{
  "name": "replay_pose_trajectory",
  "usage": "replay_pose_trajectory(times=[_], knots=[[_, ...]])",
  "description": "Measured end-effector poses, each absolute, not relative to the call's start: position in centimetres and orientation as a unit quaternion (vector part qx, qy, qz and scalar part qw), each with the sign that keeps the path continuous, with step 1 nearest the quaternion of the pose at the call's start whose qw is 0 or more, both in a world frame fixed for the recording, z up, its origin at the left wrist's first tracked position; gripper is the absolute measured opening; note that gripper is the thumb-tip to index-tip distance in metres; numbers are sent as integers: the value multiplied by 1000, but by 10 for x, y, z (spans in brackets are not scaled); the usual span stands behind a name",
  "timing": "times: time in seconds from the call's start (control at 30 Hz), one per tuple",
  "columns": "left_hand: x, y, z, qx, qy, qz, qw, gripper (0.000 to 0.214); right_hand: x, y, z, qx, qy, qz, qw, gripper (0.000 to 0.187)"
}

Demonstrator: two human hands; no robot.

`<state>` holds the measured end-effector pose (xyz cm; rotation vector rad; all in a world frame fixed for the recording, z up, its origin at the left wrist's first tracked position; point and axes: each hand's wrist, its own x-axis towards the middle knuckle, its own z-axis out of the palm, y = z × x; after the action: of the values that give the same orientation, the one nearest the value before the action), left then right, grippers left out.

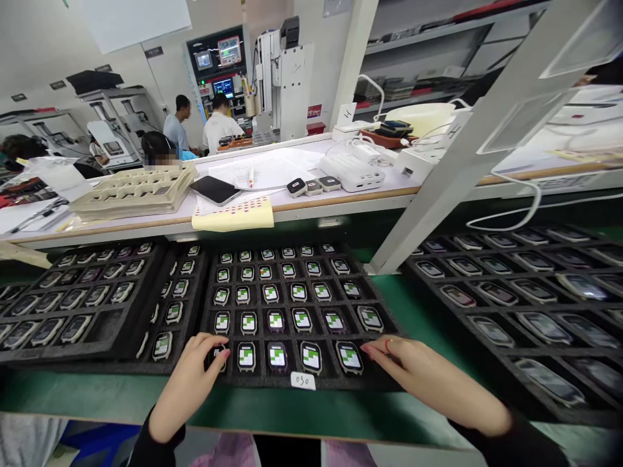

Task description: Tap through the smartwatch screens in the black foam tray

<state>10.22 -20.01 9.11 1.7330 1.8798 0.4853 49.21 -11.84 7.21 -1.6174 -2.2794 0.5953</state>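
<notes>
A black foam tray (pixel 298 342) lies before me, its cells holding rows of square smartwatch faces with lit green-and-white screens. At its front left corner, my left hand (pixel 197 363) has its thumb and fingers closed about a smartwatch (pixel 217 355), partly covered and still in its cell. Over the front right corner cell, my right hand (pixel 403 360) has its fingers bent together; what lies beneath them is hidden. Its fingertips come close to a lit smartwatch (pixel 349 357). A white label (pixel 302 381) marked 030 sits on the tray's front edge.
More watch trays stand left (pixel 109 324) and right (pixel 457 318) on the green bench (pixel 341 412). A slanted grey post (pixel 428 188) rises at right. The shelf behind bears a phone (pixel 214 189), a beige tray (pixel 136 198) and a white charger (pixel 353 172). Several people sit beyond.
</notes>
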Motion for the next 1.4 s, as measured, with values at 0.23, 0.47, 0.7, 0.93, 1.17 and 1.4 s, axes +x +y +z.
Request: replay_pose_trajectory(times=[0.23, 0.47, 0.7, 0.93, 1.17, 1.4], knots=[[144, -186, 84, 716, 677, 107, 136, 32, 458, -115, 53, -567, -802, 175, 68, 36], [149, -178, 81, 723, 685, 58, 66, 37, 459, -121, 56, -567, -782, 237, 102, 41], [150, -184, 97, 684, 661, 184, 246, 31, 454, -126, 59, -565, -760, 282, 150, 31], [146, -187, 103, 623, 661, 203, 364, 30, 458, -119, 61, -571, -681, 441, 127, 37], [139, -171, 85, 514, 639, 296, 490, 47, 459, -105, 63, -508, -518, 633, 270, 42], [158, -139, 138, 460, 524, 403, 593, 56, 420, -86, 115, -374, -470, 729, 329, 47]])
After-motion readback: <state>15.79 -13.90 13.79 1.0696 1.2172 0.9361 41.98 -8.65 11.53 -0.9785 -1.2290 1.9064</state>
